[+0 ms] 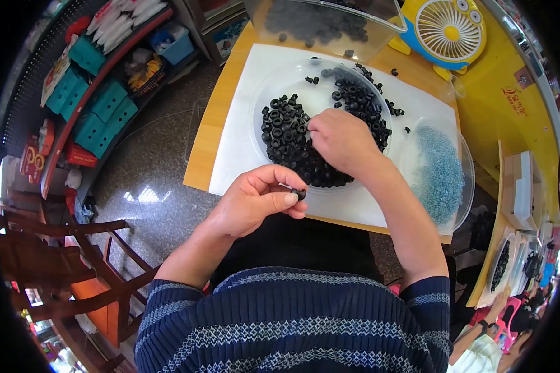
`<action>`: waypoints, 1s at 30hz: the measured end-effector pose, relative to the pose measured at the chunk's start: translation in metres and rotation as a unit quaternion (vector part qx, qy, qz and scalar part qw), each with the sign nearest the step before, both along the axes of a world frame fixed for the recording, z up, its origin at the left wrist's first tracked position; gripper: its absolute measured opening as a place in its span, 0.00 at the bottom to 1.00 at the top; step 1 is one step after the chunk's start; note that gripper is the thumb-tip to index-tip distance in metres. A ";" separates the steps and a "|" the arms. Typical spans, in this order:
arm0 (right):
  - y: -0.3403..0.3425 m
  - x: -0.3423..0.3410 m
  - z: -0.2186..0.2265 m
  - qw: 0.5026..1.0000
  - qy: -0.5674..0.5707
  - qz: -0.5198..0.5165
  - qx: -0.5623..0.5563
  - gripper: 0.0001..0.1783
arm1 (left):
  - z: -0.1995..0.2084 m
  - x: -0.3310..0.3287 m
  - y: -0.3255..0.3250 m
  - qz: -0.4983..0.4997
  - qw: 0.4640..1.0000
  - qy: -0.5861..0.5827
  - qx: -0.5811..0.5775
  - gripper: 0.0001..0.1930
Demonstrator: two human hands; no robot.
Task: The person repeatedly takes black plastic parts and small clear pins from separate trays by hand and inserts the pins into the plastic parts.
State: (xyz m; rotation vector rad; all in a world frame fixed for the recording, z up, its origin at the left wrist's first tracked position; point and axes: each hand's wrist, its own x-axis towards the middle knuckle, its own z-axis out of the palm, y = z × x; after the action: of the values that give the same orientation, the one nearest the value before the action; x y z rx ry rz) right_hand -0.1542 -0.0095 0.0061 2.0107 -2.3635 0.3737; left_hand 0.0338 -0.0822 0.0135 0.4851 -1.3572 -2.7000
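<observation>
Between the thumb and fingers of my left hand (255, 198) is a small black round part (299, 194), held just in front of the tray's near rim. My right hand (340, 140) reaches over the round clear tray (256, 128), its fingers closed and pointing down at the heap of black parts (286, 133). Whatever those fingertips pinch is hidden. Several more black parts (361, 99) lie in the tray's far right portion, some spilling past its rim. To the right, a clear dish (470, 193) holds small light-blue translucent pieces (438, 174).
A white sheet (230, 155) covers much of the wooden table (199, 163). Behind the tray stands a clear bin (330, 28) with black parts, beside a yellow and blue fan (448, 31). Shelves with teal boxes (106, 99) and a wooden chair (99, 273) stand left. Another person's hand (498, 304) shows lower right.
</observation>
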 end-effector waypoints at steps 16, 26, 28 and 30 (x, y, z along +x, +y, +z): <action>0.105 0.037 0.006 0.644 -0.736 -0.061 -0.202 0.07 | 0.007 -0.035 0.049 0.029 0.990 0.032 -0.131 0.19; 0.125 0.050 0.001 0.826 -0.497 -0.062 -0.258 0.09 | 0.009 -0.040 0.069 0.024 0.979 0.012 -0.201 0.19; 0.125 0.049 -0.009 0.814 -0.504 -0.060 -0.283 0.08 | 0.009 -0.041 0.072 0.021 0.979 0.007 -0.204 0.19; 0.126 0.049 -0.012 0.801 -0.509 -0.058 -0.309 0.07 | 0.010 -0.041 0.074 0.019 0.978 0.002 -0.207 0.18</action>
State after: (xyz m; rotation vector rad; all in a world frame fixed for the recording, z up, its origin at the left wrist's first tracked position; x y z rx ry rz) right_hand -0.1053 0.1161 -0.0061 1.4469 -2.1627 2.3261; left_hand -0.0075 -0.0085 0.0235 0.4543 -1.8218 -2.2893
